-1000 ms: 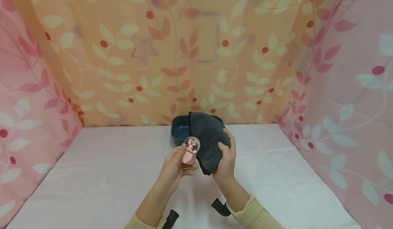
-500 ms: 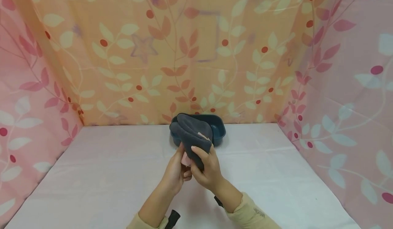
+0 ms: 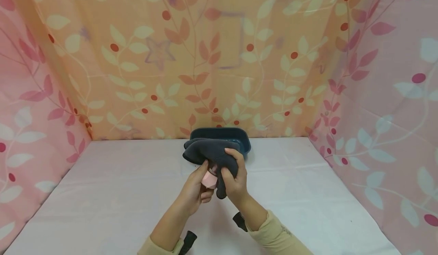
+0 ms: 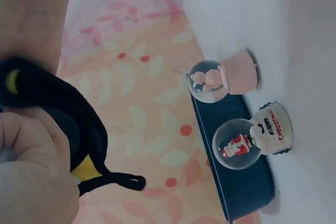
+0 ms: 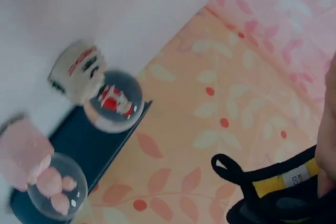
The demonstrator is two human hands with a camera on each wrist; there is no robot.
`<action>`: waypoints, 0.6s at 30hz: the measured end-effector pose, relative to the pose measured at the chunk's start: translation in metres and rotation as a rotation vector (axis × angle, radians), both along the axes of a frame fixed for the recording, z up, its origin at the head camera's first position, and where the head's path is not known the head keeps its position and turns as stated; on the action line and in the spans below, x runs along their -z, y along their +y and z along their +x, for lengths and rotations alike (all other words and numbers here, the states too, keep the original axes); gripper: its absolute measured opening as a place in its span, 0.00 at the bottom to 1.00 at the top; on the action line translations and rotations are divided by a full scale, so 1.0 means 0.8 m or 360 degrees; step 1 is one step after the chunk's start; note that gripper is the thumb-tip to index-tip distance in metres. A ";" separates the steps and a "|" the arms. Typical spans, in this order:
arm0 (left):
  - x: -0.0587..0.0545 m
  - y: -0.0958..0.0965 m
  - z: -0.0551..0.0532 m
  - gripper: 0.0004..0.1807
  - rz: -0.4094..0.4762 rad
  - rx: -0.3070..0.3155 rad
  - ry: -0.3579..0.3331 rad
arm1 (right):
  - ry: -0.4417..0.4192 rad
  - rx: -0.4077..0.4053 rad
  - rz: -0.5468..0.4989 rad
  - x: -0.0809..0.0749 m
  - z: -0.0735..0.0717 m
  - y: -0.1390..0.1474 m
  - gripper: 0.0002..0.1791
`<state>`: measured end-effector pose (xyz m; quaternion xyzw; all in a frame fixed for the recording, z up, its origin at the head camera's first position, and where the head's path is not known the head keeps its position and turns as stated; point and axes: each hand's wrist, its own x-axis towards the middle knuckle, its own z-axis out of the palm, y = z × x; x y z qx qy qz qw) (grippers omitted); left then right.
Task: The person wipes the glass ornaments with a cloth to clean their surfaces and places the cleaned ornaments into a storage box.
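Observation:
In the head view my left hand (image 3: 191, 192) grips a small snow globe by its pink faceted base (image 3: 209, 180). My right hand (image 3: 237, 181) pinches a dark grey cloth (image 3: 205, 150), which drapes over the glass ball and hides most of it. The cloth's black edging, hanging loop (image 4: 128, 181) and yellow label (image 4: 86, 169) show in the left wrist view. Two more snow globes stand upright on the table there: one with a pink base (image 4: 240, 72), one with a white Christmas base (image 4: 273, 129) and a red-and-white figure inside. In the head view the hands and cloth hide both.
A dark blue basin (image 3: 246, 144) stands at the back of the white table (image 3: 119, 186), just behind the two standing snow globes. Patterned fabric walls (image 3: 219, 76) close off the back and both sides. Black straps (image 3: 240, 221) hang near the sleeves.
My right hand has brought the cloth leftward from beside the held snow globe onto its glass ball, and the cloth has shifted and refolded over it. The left hand stays nearly in place.

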<state>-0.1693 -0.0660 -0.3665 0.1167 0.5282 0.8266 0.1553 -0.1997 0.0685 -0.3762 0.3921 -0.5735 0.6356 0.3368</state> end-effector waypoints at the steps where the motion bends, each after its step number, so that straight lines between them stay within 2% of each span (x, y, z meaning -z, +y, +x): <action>1: 0.000 -0.001 0.000 0.24 -0.0015 0.0017 0.0004 | -0.0087 -0.0062 -0.0041 -0.001 0.001 0.000 0.27; 8: 0.002 -0.008 -0.004 0.24 -0.0102 0.0109 0.0035 | -0.0692 -0.0409 -0.0299 -0.010 0.007 0.000 0.23; 14: 0.006 -0.009 -0.005 0.24 -0.0104 0.0129 0.0012 | -0.1182 -0.0698 -0.0522 -0.019 0.013 -0.004 0.20; 18: 0.006 -0.007 -0.005 0.25 -0.0112 0.0109 0.0000 | -0.1442 -0.0806 -0.0609 -0.023 0.011 -0.004 0.21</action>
